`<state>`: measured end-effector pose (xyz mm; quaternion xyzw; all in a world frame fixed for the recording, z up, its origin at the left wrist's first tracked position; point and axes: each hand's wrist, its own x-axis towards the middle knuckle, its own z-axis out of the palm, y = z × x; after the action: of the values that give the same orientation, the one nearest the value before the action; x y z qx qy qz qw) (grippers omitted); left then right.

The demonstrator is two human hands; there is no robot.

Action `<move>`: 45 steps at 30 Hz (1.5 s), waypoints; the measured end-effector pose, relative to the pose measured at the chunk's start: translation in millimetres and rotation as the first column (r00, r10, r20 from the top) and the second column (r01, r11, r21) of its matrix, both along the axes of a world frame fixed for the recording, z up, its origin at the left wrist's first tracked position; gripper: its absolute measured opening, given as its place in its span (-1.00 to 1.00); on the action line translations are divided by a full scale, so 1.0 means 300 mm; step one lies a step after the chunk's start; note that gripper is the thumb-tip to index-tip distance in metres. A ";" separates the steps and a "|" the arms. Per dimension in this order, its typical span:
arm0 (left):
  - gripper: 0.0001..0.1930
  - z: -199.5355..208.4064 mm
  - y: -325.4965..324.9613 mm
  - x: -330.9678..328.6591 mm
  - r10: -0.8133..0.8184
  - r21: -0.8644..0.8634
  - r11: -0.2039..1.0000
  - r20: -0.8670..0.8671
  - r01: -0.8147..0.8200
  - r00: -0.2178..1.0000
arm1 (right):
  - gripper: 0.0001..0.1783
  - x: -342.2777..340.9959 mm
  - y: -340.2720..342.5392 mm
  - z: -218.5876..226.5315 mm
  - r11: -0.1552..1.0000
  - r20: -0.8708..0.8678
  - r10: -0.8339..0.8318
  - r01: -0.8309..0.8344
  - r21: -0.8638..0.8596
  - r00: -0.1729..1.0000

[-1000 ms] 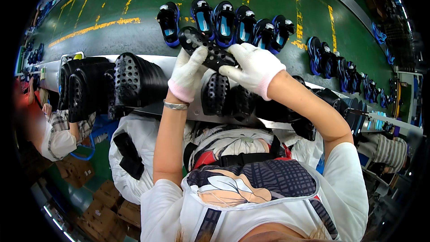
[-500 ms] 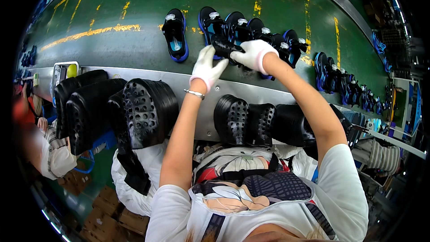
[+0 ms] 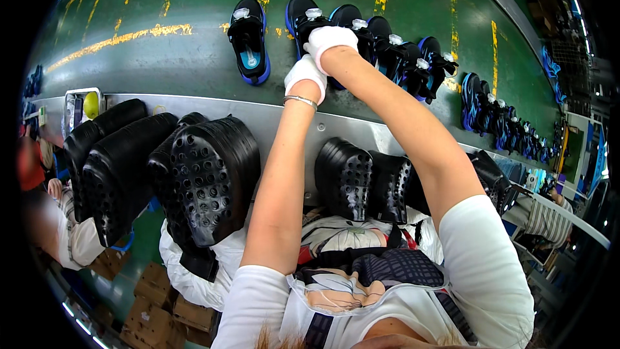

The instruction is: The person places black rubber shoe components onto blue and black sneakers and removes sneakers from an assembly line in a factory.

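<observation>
A black running shoe (image 3: 301,8) with a blue-purple sole edge and a white fastener lies on the green belt, second from the left in its row. Both my hands, in white gloves, are closed at its heel end and cover most of the opening. My right hand (image 3: 330,41) curls over the upper, higher and to the right. Just below it, almost touching, my left hand (image 3: 306,76) grips near the heel. The fingertips of both hands are hidden. Another such shoe (image 3: 263,32) lies left of my hands, its blue insole showing, and several more stand to the right.
Large black boot-like pieces with studded undersides (image 3: 205,184) lie along the metal ledge (image 3: 284,111) on both sides of my arms. A smaller row of shoes (image 3: 470,100) runs off right. Another person (image 3: 81,236) sits at the left. Cardboard boxes (image 3: 152,323) stand below.
My hands have come closer together; the right moved up and left, over the shoe. The black part seen between them before is now hidden. The whole view has shifted slightly.
</observation>
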<state>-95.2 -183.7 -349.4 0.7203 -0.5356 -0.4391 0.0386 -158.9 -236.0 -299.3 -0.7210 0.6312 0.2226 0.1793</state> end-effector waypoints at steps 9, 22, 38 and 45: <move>-0.71 -0.011 -0.015 0.015 -0.081 0.104 0.992 0.055 0.075 0.995 | -0.76 0.042 -0.012 0.012 0.972 -0.099 0.224 -0.230 -0.057 0.970; -0.67 -0.015 0.004 0.016 -0.210 -0.080 0.970 0.181 0.228 0.961 | -0.62 -0.001 -0.044 0.014 0.984 0.081 0.176 -0.173 -0.040 0.981; -0.61 0.167 0.550 0.164 0.084 -0.527 0.838 -0.132 -0.141 0.988 | -0.71 -0.315 0.933 0.508 0.902 0.427 0.385 -0.234 -0.363 0.818; -0.65 0.212 0.738 0.125 0.072 -0.510 0.849 -0.143 -0.136 0.987 | -0.67 -0.304 1.006 0.396 0.836 0.293 0.445 -0.275 -0.475 0.846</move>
<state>-57.7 37.7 -285.9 0.6839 -0.5910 -0.3177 0.2865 -250.2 65.9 -180.5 -0.8796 0.4642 -0.0353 0.0983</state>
